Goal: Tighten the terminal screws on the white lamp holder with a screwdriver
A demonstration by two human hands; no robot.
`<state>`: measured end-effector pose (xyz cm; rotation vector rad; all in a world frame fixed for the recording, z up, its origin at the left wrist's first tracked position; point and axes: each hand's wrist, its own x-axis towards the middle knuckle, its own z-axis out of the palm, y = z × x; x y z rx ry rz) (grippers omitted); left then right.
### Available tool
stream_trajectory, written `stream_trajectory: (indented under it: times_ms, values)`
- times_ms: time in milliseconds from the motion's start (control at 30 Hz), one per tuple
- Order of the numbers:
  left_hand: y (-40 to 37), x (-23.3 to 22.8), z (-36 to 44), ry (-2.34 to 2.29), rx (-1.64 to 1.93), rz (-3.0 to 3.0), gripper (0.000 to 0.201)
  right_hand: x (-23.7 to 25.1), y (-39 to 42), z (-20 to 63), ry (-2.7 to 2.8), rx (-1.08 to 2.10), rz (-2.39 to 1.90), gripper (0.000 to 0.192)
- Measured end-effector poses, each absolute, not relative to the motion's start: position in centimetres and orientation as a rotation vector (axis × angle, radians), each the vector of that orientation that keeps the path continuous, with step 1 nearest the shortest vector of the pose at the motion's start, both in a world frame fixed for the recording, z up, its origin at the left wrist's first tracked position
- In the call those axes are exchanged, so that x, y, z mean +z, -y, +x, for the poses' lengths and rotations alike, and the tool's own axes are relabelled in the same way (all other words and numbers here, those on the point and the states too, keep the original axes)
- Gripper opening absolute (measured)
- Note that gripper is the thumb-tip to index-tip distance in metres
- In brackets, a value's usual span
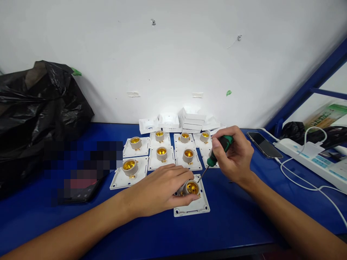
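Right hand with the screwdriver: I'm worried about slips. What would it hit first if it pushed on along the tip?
Probably the lamp socket the left hand steadies; the screwdriver in the right hand aims there.

Your left hand [159,187] steadied the lamp socket [192,188] — your right hand [234,155] angled the screwdriver [217,153] at it.
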<state>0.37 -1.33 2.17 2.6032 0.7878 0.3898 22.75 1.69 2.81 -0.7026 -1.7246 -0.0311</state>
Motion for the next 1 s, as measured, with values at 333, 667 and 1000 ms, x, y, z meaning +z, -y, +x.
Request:
stream_trajectory:
  times_ms: [333, 667, 1000]
  values:
    - [1.42, 2.29, 0.46, -0.801, 0.341, 2.618, 0.023, 2.84, -1.61, 22.78, 1.722, -0.045, -0.704, 0.011]
    - [1.51, 2.19, 0.39, -0.792, 0.325, 2.621, 0.022, 2.82, -1.33, 22.53, 1.845, 0.03, -0.705, 0.011]
    - [1.55, 2.16, 0.37, -0.788, 0.335, 2.612, 0.022, 3.18, -1.34, 22.3, 1.939, 0.116, -0.734, 0.009]
